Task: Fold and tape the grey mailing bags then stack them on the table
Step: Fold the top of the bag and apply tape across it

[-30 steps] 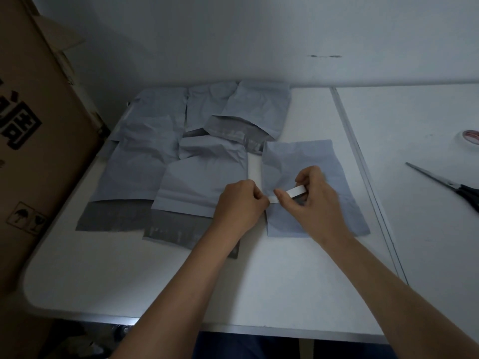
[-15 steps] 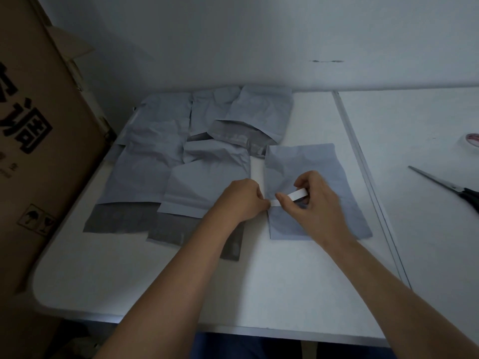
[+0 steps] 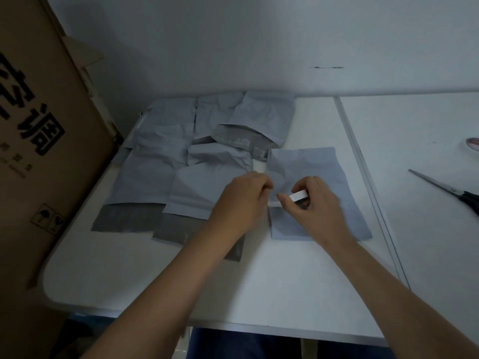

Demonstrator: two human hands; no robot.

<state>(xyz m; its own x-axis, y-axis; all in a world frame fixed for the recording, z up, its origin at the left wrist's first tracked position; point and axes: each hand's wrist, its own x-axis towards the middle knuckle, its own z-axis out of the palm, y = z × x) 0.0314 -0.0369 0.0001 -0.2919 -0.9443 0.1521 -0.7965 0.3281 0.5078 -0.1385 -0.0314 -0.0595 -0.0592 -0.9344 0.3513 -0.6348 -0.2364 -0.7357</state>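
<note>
A folded grey mailing bag (image 3: 311, 164) lies on the white table (image 3: 259, 294) right of centre. Over it my right hand (image 3: 315, 206) pinches a white strip (image 3: 298, 196) that curls up from the bag's left edge. My left hand (image 3: 242, 203) sits curled at that same left edge, its fingertips pinching the bag's edge or the strip's end; I cannot tell which. Several more grey bags (image 3: 160, 164) lie spread and overlapping to the left and behind, some with darker open flaps (image 3: 124, 220).
A tall cardboard box (image 3: 39, 151) stands against the table's left side. On the adjoining table at the right lie scissors (image 3: 445, 189) and a tape roll (image 3: 470, 146) at the frame's edge. A wall runs behind the tables.
My right hand has drawn the white strip a little farther right, away from my left hand. The camera has tilted slightly. The bags have not moved.
</note>
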